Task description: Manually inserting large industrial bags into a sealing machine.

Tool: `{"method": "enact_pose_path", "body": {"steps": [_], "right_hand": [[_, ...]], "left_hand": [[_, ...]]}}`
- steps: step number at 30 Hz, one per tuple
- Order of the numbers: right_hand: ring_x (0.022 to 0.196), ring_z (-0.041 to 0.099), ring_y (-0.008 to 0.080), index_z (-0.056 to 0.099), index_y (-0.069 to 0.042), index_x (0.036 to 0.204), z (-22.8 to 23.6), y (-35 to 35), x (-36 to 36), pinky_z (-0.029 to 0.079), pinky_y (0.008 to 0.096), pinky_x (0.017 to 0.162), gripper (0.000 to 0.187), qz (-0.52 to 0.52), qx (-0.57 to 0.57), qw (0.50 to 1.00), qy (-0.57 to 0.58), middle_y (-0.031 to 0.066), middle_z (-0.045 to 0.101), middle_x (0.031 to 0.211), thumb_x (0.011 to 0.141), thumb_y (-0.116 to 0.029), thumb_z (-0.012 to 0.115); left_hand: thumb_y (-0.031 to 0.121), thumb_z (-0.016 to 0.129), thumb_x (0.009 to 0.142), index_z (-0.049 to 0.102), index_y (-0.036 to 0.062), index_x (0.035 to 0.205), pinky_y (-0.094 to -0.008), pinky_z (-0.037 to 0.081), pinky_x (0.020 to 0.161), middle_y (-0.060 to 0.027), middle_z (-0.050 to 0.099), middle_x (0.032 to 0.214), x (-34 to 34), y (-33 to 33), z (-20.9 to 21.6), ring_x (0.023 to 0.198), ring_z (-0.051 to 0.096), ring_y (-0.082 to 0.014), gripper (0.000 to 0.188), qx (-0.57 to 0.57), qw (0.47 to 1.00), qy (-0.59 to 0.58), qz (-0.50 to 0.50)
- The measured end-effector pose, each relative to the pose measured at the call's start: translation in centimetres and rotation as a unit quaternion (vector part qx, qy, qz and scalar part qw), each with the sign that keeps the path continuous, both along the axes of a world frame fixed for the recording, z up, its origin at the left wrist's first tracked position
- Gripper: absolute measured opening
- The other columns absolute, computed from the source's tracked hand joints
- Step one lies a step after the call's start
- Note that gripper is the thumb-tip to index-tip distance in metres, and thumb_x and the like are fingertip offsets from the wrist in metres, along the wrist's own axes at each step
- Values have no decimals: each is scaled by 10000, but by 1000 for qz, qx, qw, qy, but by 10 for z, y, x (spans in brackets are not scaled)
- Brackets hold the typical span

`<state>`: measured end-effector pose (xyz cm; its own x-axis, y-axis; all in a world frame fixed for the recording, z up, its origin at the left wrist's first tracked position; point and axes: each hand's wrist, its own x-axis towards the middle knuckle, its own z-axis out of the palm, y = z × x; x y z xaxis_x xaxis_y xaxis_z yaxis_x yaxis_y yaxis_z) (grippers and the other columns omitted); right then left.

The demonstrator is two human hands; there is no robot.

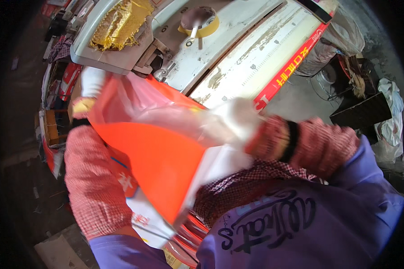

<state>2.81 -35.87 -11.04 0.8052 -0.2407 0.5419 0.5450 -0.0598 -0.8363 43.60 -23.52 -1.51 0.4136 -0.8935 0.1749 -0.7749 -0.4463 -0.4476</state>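
Observation:
A large orange and white plastic sack point(152, 157) spreads across my lap and up toward the sewing machine head point(107, 60), with a clear plastic liner point(161, 112) showing at its upper side. My left hand point(93, 83), in a white glove, is at the sack's far left edge beside the machine head; its fingers are hidden. On the sack's right edge, my right hand point(238, 121) is closed where the liner and sack gather. Motion blurs this white-gloved hand.
Gold woven cloth point(121, 24) covers part of the machine head. A yellow tape roll point(199, 22) sits on the white machine table point(238, 62). A phone-like dark object point(316, 10) lies at its far right corner. More printed sacks point(150, 228) lie below; a dark box point(363, 110) stands right.

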Motion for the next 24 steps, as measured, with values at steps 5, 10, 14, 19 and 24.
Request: {"method": "enact_pose_path", "body": {"steps": [5,10,14,19,24], "right_hand": [[594,610,209,667,-83,652,79,-19,81,489,318,511,164,76,-365,920,115,41,609,588,694,-237,629],[663,635,264,688,-81,768,51,-20,144,493,409,551,166,-18,-643,756,120,104,641,702,677,-190,601],[764,604,221,640,-24,898,44,-59,167,471,365,677,249,314,-254,820,407,107,652,852,739,-208,586],[702,564,229,644,-17,795,78,-59,152,431,383,643,238,283,-327,804,408,82,620,770,672,-219,621],[664,553,231,616,5,792,69,-53,156,433,377,609,236,241,-525,791,200,101,604,728,676,-200,631]], "left_hand": [[181,484,776,592,48,836,-444,478,686,-175,624,831,-18,-43,90,826,593,-354,181,-48,997,-43,34],[196,532,781,621,48,756,-430,460,649,-192,593,738,-137,-22,116,758,577,-365,174,85,996,-18,36],[209,606,696,569,59,691,-402,442,629,-147,560,669,-288,-57,128,688,557,-328,155,187,974,25,-122],[292,705,650,520,121,1023,-360,426,610,-78,538,696,-341,-65,112,691,540,-252,450,387,910,35,-144],[255,643,728,622,21,827,-306,448,622,-87,591,678,-294,-69,144,662,552,-111,255,363,773,494,165]]}}
